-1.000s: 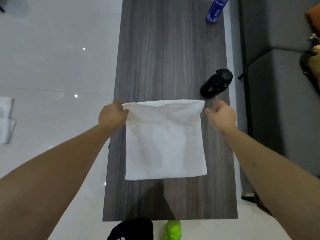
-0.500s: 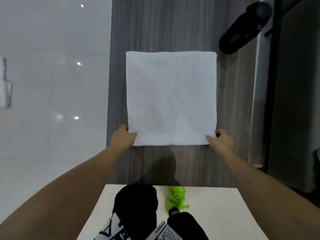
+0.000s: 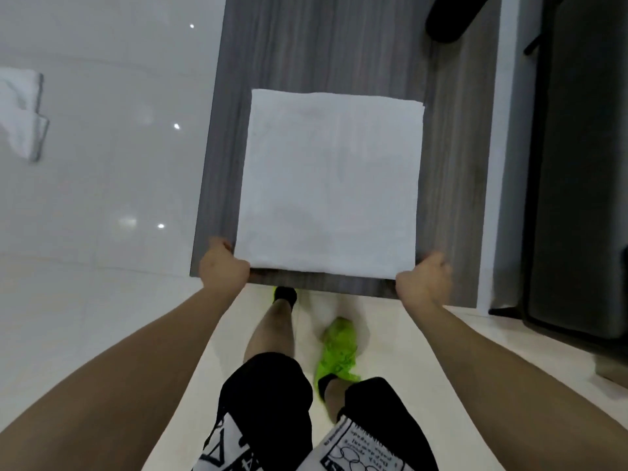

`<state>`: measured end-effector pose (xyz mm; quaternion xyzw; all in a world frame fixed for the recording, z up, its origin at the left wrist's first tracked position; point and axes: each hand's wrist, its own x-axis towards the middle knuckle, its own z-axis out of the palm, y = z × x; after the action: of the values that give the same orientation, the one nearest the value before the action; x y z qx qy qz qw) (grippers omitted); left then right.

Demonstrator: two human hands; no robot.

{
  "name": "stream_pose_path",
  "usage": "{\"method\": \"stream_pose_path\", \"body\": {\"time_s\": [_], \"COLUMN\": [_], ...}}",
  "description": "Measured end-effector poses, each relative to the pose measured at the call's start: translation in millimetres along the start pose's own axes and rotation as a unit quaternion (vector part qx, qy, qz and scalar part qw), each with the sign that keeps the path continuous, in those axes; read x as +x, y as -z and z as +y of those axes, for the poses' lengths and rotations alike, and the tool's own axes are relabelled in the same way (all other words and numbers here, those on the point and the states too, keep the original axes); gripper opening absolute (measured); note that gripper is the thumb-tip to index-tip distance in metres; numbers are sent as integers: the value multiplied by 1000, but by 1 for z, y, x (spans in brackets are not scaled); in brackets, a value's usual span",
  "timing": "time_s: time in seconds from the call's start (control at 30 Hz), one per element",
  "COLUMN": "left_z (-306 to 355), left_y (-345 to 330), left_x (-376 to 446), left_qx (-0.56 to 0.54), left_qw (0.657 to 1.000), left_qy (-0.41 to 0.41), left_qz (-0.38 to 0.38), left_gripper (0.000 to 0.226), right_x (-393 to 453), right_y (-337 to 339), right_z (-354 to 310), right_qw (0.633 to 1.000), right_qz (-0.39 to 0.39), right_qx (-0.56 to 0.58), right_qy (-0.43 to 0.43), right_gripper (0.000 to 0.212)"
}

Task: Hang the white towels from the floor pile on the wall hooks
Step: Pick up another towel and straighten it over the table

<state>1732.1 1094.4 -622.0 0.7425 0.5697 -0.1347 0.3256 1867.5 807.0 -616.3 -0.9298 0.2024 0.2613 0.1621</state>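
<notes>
A white towel (image 3: 331, 185) lies folded and flat on the dark wooden table (image 3: 452, 185), its near edge close to the table's front edge. My left hand (image 3: 222, 263) pinches the towel's near left corner. My right hand (image 3: 423, 283) pinches the near right corner. More white towels (image 3: 22, 113) lie on the glossy floor at the far left. No wall hooks are in view.
A black bottle (image 3: 448, 18) lies on the table at the far right, partly cut off by the frame. A dark grey sofa (image 3: 577, 198) runs along the right side. My legs and green shoes (image 3: 338, 355) stand on the pale floor below the table's edge.
My hands went from the towel's far corners to its near corners. The towel has slid toward the table's front edge, and the view has tilted down to my legs.
</notes>
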Motion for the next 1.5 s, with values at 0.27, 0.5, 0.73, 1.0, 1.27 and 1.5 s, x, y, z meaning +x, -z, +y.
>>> {"method": "stream_pose_path", "body": {"time_s": [0.27,0.5,0.73,1.0,1.27,1.5], "left_z": [-60,-85,-111,-135,-142,-183], "left_y": [-51,-62,-54,-11,116,321], "left_x": [-92,-114,-124,-124,-120,-84], "left_qx": [129,133,117,94,26,13], "left_qw": [980,971,963,956,957,960], "left_qy": [-152,-194,-231,-259,-266,-274], "left_qz": [-2,-49,-76,-97,-113,-59], "left_gripper": [58,50,43,38,41,55], "right_x": [-61,-68,-88,-115,-275,-449], "right_y": [-96,-118,-122,-124,-111,-89], "right_z": [-4,17,13,8,-78,-235], "right_qw": [822,816,848,874,969,925], "right_qz": [-87,108,113,81,-61,-315], "right_qx": [-279,-161,-148,-161,129,159], "right_qy": [489,544,496,452,200,140], "right_gripper": [82,33,15,26,15,13]}}
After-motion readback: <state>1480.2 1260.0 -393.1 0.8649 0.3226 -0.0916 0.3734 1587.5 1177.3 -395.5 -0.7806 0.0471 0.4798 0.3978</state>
